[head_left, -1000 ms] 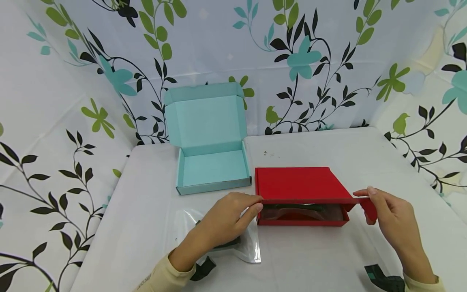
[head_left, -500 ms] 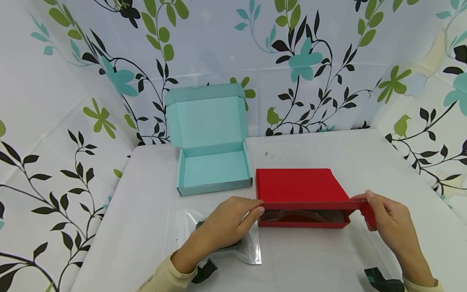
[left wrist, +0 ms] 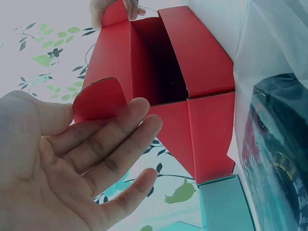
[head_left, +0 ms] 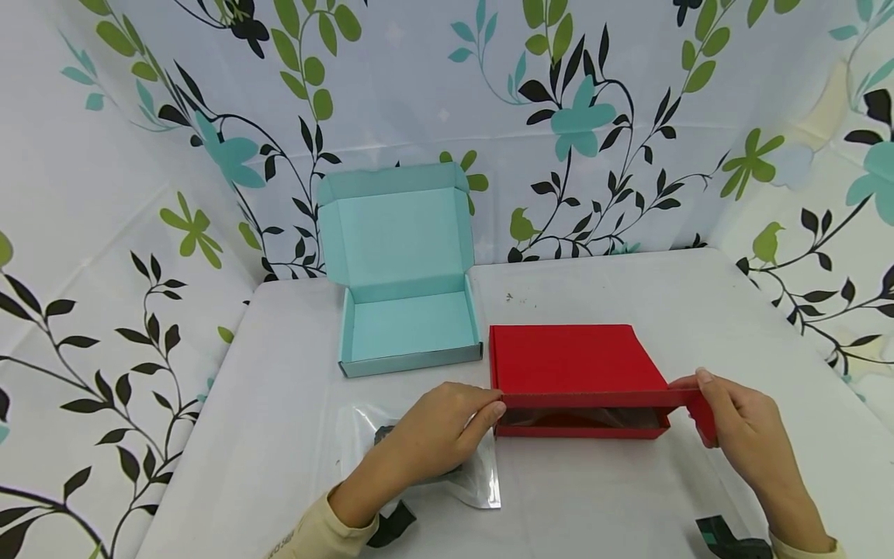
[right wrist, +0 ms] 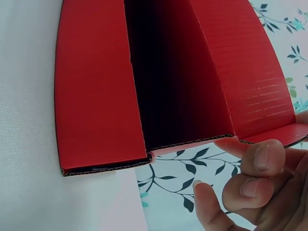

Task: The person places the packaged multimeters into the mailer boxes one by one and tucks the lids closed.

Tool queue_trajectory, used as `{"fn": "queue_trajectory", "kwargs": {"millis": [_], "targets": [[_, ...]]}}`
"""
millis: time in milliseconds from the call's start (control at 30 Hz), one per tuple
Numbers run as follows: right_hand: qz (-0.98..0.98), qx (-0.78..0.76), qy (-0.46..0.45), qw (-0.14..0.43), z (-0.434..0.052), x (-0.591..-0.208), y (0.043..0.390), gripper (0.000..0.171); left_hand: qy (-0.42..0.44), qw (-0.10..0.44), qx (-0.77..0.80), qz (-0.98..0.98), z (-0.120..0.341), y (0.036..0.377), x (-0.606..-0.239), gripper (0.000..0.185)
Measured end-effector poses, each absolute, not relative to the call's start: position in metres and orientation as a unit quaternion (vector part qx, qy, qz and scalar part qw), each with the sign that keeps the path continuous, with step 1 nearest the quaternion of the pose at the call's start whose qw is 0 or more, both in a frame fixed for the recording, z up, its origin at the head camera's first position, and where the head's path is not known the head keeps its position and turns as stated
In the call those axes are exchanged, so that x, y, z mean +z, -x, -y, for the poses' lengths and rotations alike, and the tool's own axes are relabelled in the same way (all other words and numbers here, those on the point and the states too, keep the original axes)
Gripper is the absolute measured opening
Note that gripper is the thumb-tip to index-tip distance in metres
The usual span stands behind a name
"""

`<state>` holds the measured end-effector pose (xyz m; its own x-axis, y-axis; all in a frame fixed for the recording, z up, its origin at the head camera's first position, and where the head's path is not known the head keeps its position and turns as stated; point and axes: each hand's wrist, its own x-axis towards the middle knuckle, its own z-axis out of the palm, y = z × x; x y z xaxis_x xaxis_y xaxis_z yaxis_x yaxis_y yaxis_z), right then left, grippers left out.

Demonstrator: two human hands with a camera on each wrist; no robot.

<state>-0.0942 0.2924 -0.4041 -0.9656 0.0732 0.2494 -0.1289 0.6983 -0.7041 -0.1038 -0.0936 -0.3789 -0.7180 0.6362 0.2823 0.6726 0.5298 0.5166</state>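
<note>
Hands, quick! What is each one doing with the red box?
Left hand: open, straight fingers touching the left side flap of the red box lid.
Right hand: pinching the lid's right side flap.

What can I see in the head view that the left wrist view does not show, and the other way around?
Only the head view shows the white table, the whole open turquoise cardboard box and both hands together: the left hand and the right hand at the lid's two front corners. Only the left wrist view shows the dark inside of the red cardboard box and the rounded side flap at the left hand's fingers. Both show the red box and the clear plastic bag.
</note>
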Motion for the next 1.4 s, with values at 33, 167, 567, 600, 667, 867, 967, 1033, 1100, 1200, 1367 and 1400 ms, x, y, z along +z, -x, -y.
{"fn": "queue_trajectory", "kwargs": {"millis": [33,167,567,600,667,867,967,1033,1100,1200,1367,1400], "targets": [[0.912,0.389,-0.015,0.129,-0.292,-0.404,0.094,0.039,0.373,0.028,-0.308,0.875,0.094,0.104,-0.379,0.031],[0.913,0.392,-0.007,0.114,-0.292,-0.406,0.093,0.041,0.376,0.028,-0.305,0.875,0.093,0.103,-0.38,0.03],[0.913,0.4,-0.007,0.081,-0.291,-0.412,0.088,0.042,0.389,0.028,-0.288,0.875,0.091,0.105,-0.388,0.026],[0.913,0.4,-0.008,0.078,-0.292,-0.413,0.088,0.042,0.389,0.027,-0.286,0.875,0.091,0.105,-0.388,0.027],[0.913,0.4,-0.013,0.075,-0.292,-0.414,0.087,0.042,0.392,0.03,-0.28,0.876,0.09,0.105,-0.389,0.026],[0.916,0.394,-0.023,0.067,-0.291,-0.417,0.086,0.042,0.407,0.043,-0.27,0.872,0.089,0.106,-0.391,0.023],[0.917,0.393,-0.032,0.061,-0.291,-0.419,0.085,0.042,0.414,0.046,-0.266,0.869,0.089,0.106,-0.392,0.027],[0.916,0.395,-0.038,0.06,-0.291,-0.421,0.084,0.041,0.417,0.048,-0.264,0.869,0.089,0.106,-0.392,0.029],[0.915,0.396,-0.044,0.061,-0.291,-0.422,0.084,0.041,0.417,0.051,-0.261,0.869,0.089,0.106,-0.394,0.03],[0.914,0.399,-0.047,0.06,-0.29,-0.425,0.085,0.041,0.414,0.047,-0.256,0.872,0.089,0.106,-0.396,0.033],[0.911,0.403,-0.06,0.062,-0.29,-0.43,0.084,0.039,0.404,0.028,-0.232,0.885,0.089,0.105,-0.398,0.033],[0.911,0.403,-0.064,0.065,-0.29,-0.431,0.084,0.038,0.401,0.026,-0.228,0.887,0.089,0.104,-0.398,0.032]]}}
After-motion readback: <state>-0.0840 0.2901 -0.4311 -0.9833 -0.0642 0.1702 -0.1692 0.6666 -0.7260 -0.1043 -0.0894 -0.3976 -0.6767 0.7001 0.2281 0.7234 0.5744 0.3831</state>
